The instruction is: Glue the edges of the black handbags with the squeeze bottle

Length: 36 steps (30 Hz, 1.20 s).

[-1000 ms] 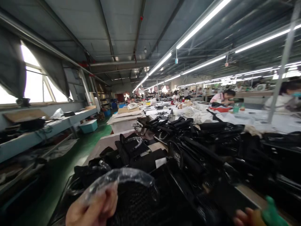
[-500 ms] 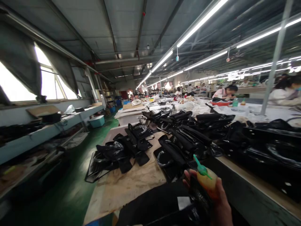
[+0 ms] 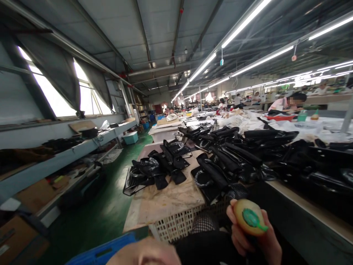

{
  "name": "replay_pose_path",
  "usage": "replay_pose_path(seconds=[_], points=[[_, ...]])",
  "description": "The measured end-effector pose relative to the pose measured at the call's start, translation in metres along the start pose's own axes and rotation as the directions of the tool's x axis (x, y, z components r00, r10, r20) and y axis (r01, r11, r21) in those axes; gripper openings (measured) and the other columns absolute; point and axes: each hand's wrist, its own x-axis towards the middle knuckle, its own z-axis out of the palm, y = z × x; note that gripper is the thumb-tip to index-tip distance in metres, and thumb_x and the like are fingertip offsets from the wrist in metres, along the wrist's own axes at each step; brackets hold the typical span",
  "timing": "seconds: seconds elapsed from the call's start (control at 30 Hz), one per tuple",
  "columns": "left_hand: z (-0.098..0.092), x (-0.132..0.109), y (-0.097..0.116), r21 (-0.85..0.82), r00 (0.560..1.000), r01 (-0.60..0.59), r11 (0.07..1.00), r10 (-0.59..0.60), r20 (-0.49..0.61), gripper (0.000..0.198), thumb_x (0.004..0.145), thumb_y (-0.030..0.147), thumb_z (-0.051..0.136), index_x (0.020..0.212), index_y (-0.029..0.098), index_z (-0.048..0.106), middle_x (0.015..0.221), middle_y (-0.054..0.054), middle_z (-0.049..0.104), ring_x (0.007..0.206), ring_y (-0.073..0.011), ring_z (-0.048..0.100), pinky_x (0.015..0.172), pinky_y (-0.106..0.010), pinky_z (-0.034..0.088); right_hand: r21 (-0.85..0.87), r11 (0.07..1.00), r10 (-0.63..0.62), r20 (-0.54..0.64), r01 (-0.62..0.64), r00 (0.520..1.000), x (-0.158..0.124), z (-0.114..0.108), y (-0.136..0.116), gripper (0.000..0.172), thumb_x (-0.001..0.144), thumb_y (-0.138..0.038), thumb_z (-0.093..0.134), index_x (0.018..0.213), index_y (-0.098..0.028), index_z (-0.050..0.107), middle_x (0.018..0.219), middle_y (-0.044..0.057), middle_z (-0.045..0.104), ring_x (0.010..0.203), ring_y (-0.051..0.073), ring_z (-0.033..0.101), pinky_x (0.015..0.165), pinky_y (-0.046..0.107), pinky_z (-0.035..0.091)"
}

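Observation:
My right hand (image 3: 256, 232) is wrapped round a glue-type squeeze bottle (image 3: 242, 217), pale yellow with orange-brown contents. Its green nozzle cap (image 3: 252, 218) points toward me and down to the right. My left hand (image 3: 146, 252) is a large blurred shape at the bottom edge, close to the camera; its fingers cannot be made out. Between the hands lies a black piece (image 3: 204, 246), mostly cut off by the frame. Ahead, black bag-like pieces (image 3: 154, 165) lie in a heap on the worktable (image 3: 162, 202).
A cream plastic crate (image 3: 176, 224) stands at the table's near edge, and a blue crate (image 3: 107, 250) is at lower left. More black pieces (image 3: 234, 162) cover the bench to the right. A co-worker (image 3: 289, 101) bends over a red tray (image 3: 280, 117). Green floor (image 3: 116, 191) runs along the left.
The bottle has tipped so its nozzle swung from up-left to down-right. The black piece with a white label has dropped mostly out of view. My left hand has risen into view; the camera turned left.

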Motion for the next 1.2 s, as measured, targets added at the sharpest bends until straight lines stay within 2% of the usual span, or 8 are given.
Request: replay_pose_path(seconds=[0.13, 0.27, 0.37, 0.57, 0.73, 0.9, 1.03, 1.2], points=[[0.000, 0.046, -0.035, -0.050, 0.991, 0.132, 0.990, -0.132, 0.004, 0.076, 0.075, 0.053, 0.079, 0.142, 0.024, 0.055, 0.142, -0.012, 0.061, 0.129, -0.0342, 0.057, 0.110, -0.050, 0.043, 0.008, 0.999, -0.033, 0.013, 0.033, 0.999, -0.001, 0.004, 0.001, 0.055, 0.092, -0.070, 0.053, 0.114, -0.024, 0.074, 0.084, 0.002, 0.054, 0.043, 0.003, 0.008, 0.035, 0.018, 0.033], [0.029, 0.081, -0.064, -0.117, 0.944, 0.283, 0.952, -0.255, 0.211, 0.076, 0.068, 0.054, 0.081, 0.134, 0.022, 0.063, 0.124, -0.007, 0.069, 0.114, -0.0318, 0.062, 0.101, -0.044, 0.048, 0.015, 0.999, -0.043, 0.012, 0.043, 0.999, 0.001, -0.003, -0.003, 0.056, 0.089, -0.068, 0.060, 0.119, -0.022, 0.071, 0.087, 0.001, 0.053, 0.043, 0.004, 0.010, 0.036, 0.020, 0.038], [0.046, 0.088, -0.069, -0.169, 0.930, 0.349, 0.922, -0.318, 0.185, 0.077, 0.056, 0.052, 0.089, 0.123, 0.021, 0.068, 0.106, -0.003, 0.069, 0.100, -0.0265, 0.062, 0.089, -0.036, 0.051, -0.012, 0.998, -0.069, -0.001, 0.069, 0.998, 0.006, -0.010, -0.006, 0.062, 0.079, -0.064, 0.075, 0.122, -0.020, 0.069, 0.090, 0.000, 0.052, 0.044, 0.004, 0.010, 0.039, 0.020, 0.041], [0.047, 0.086, -0.078, 0.043, 0.985, 0.100, 0.994, -0.093, -0.142, 0.028, 0.079, 0.040, 0.079, 0.091, 0.017, 0.069, 0.099, -0.004, 0.065, 0.095, -0.0212, 0.060, 0.089, -0.031, 0.047, -0.033, 0.995, -0.100, -0.058, 0.099, 0.993, 0.029, -0.013, -0.007, 0.057, 0.088, -0.070, 0.058, 0.112, -0.020, 0.070, 0.087, -0.001, 0.049, 0.043, 0.004, 0.009, 0.033, 0.016, 0.029], [0.038, 0.079, -0.062, 0.380, 0.993, -0.083, 0.921, 0.107, -0.044, 0.022, 0.098, 0.025, 0.051, 0.083, 0.018, 0.066, 0.075, -0.001, 0.061, 0.070, -0.0146, 0.057, 0.063, -0.024, 0.042, -0.201, 0.975, -0.129, -0.150, 0.098, 0.980, 0.046, -0.015, -0.017, 0.055, 0.091, -0.070, 0.054, 0.105, -0.019, 0.070, 0.085, 0.002, 0.055, 0.042, 0.004, 0.016, 0.034, 0.019, 0.027], [0.053, 0.077, -0.014, 0.693, 0.809, -0.535, 0.483, 0.529, 0.257, 0.020, 0.098, 0.013, 0.048, 0.098, 0.020, 0.067, 0.076, -0.002, 0.069, 0.073, -0.0163, 0.062, 0.065, -0.029, 0.047, -0.398, 0.917, -0.080, -0.242, -0.024, 0.967, 0.055, -0.017, -0.021, 0.056, 0.084, -0.072, 0.063, 0.091, -0.017, 0.069, 0.064, 0.001, 0.056, 0.035, 0.006, 0.027, 0.033, 0.020, 0.028], [0.083, 0.080, -0.018, 0.710, 0.706, -0.547, 0.443, 0.700, 0.107, 0.026, 0.093, 0.009, 0.058, 0.115, 0.021, 0.066, 0.120, 0.002, 0.074, 0.125, -0.0152, 0.056, 0.111, -0.030, 0.043, -0.416, 0.906, -0.080, -0.356, -0.081, 0.931, 0.052, -0.020, -0.002, 0.061, 0.085, -0.074, 0.062, 0.077, -0.014, 0.068, 0.040, -0.003, 0.041, 0.032, 0.009, 0.032, 0.032, 0.021, 0.029], [0.097, 0.087, -0.038, 0.678, 0.713, -0.608, 0.412, 0.660, 0.239, 0.020, 0.098, 0.012, 0.051, 0.099, 0.017, 0.070, 0.140, 0.000, 0.065, 0.140, -0.0181, 0.047, 0.102, -0.029, 0.051, -0.369, 0.927, -0.138, -0.495, -0.063, 0.858, 0.045, -0.021, 0.024, 0.054, 0.082, -0.068, 0.072, 0.078, -0.014, 0.068, 0.053, 0.000, 0.056, 0.037, 0.010, 0.042, 0.032, 0.020, 0.034]])
